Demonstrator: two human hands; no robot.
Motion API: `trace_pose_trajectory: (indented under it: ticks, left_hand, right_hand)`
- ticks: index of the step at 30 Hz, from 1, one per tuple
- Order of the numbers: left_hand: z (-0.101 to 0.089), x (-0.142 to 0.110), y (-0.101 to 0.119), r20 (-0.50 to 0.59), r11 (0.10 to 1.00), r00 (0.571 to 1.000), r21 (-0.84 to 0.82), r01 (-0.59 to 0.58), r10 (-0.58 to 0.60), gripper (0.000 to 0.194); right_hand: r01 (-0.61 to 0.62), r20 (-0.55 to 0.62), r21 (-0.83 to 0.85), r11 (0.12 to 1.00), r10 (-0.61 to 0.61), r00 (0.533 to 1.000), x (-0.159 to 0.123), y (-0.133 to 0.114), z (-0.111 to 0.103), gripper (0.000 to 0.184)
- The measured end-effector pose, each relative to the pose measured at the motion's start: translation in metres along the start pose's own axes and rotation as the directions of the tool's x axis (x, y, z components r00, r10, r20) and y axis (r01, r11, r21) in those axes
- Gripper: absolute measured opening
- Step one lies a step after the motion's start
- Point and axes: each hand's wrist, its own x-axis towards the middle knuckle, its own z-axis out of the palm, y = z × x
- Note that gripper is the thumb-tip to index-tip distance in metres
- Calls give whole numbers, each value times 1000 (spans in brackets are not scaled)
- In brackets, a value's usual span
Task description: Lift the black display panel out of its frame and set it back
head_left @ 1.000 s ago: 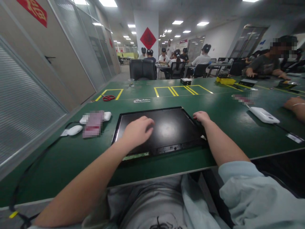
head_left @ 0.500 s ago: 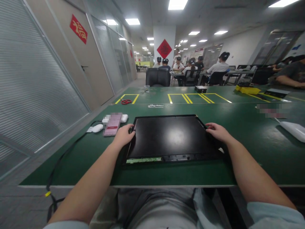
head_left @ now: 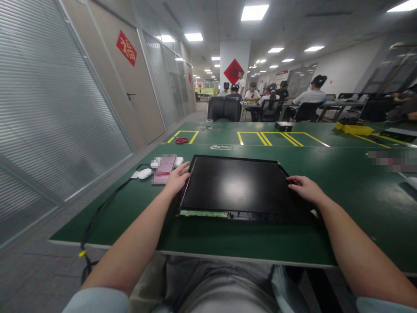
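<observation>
A black flat display panel [head_left: 233, 184] lies face up on the green table in front of me. Along its near edge a green circuit board strip [head_left: 203, 214] shows at the left. My left hand [head_left: 177, 179] grips the panel's left edge, thumb on the near side and fingers on the rim. At the right edge, my right hand [head_left: 304, 189] pinches the frame between thumb and fingers. What the fingertips do under the rim is hidden.
Left of the panel lie a pink phone [head_left: 164, 168], a white mouse-like device [head_left: 145, 174] and a black cable [head_left: 104, 204]. Farther back are red scissors [head_left: 181, 140], small white pieces [head_left: 220, 148], a clear cup [head_left: 209, 124], a black box [head_left: 283, 126] and a yellow tray [head_left: 354, 128]. People sit beyond.
My view has swung slightly left, so everything shifts right in the picture. Both hands stay at the panel's side edges; the left fingers look a little straighter.
</observation>
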Motion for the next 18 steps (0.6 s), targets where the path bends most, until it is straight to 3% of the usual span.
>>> trace_pose_trajectory:
  ticks: [8,18]
  left_hand:
    - [4,9,0,-90,921,978,-362,142,-186,72]
    - [7,-2,4,19,844,952,-456,281,-307,76]
  right_hand:
    - [-19,29,-16,1000,19,999,1,0,1,40]
    - [-13,52,-17,1000,14,999,1,-1,0,43]
